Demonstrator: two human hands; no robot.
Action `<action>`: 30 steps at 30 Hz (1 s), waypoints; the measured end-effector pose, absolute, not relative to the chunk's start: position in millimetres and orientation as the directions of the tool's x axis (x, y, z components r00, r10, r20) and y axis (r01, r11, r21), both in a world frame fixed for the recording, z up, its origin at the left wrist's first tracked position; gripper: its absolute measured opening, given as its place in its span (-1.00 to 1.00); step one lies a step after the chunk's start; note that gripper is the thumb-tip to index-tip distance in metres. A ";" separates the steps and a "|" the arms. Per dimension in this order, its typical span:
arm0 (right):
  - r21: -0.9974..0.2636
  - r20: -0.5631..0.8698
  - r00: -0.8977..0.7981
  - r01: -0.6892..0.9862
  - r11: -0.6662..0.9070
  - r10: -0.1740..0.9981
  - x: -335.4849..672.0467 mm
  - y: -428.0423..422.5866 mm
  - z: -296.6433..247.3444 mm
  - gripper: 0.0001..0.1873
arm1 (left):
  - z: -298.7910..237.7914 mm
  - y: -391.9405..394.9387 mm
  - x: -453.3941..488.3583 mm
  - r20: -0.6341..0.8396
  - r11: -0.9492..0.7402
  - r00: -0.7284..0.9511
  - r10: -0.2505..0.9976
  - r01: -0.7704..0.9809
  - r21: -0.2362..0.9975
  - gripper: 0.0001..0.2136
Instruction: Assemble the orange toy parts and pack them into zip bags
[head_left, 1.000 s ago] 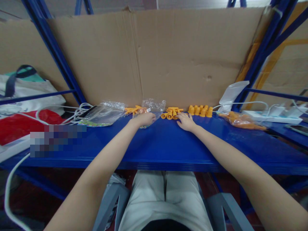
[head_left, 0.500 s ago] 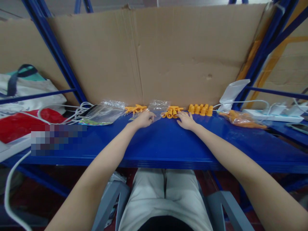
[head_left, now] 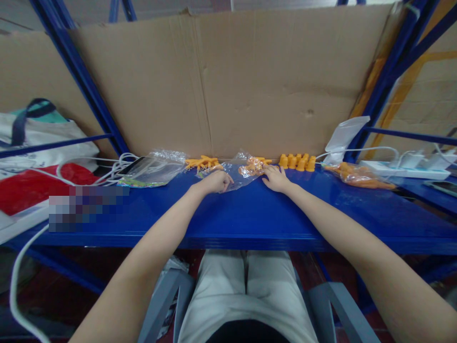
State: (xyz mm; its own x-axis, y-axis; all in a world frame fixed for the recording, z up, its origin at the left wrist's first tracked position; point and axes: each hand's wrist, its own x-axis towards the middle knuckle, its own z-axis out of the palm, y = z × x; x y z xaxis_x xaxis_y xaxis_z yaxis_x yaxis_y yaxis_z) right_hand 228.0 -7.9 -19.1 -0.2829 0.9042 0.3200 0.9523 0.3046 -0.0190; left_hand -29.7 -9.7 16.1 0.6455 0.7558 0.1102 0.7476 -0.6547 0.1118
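One clear plastic bag [head_left: 234,180] is found at mid-frame, laid over the blue shelf [head_left: 246,216] and partly over a cluster of orange pieces [head_left: 263,161] right of centre. Its left part appears to be pinched by the curled fingers of the left hand [head_left: 215,182]. The right hand [head_left: 275,180] is placed just right of centre, fingers slightly spread, its tips at the cluster; whether anything is gripped there cannot be told. The film is judged light, limp and slippery, easily creased; it is best taken by its rim between thumb and forefinger. The clustered items are judged light, stiff and not readily broken, but prone to roll; a hold around the body is advised. Orange cup-shaped parts [head_left: 297,162] are noted farther right.
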 end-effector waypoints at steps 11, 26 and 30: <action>-0.004 0.315 -0.275 0.957 0.291 0.908 229.4 -5.4 -20.6 -0.52 | 25.4 -18.6 -30.7 0.052 -0.507 0.506 0.861 0.848 0.152 -0.76; -0.022 0.303 -0.267 0.958 0.287 0.915 229.0 -5.8 -20.4 -0.52 | 18.0 -56.1 6.8 0.219 -0.379 0.449 0.866 0.876 -0.297 -0.55; -0.020 0.303 -0.275 0.956 0.294 0.913 229.0 -5.7 -20.2 -0.52 | 15.8 -61.0 13.7 0.185 -0.366 0.459 0.869 0.848 -0.383 -0.73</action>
State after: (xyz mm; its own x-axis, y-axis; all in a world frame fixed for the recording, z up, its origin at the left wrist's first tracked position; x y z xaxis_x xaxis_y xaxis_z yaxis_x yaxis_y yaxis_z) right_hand 229.0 -5.7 -20.2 -0.2747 0.9127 0.3026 0.9556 0.2941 -0.0198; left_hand 13.7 -61.0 15.8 0.4587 0.8691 0.1851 0.8480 -0.3660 -0.3833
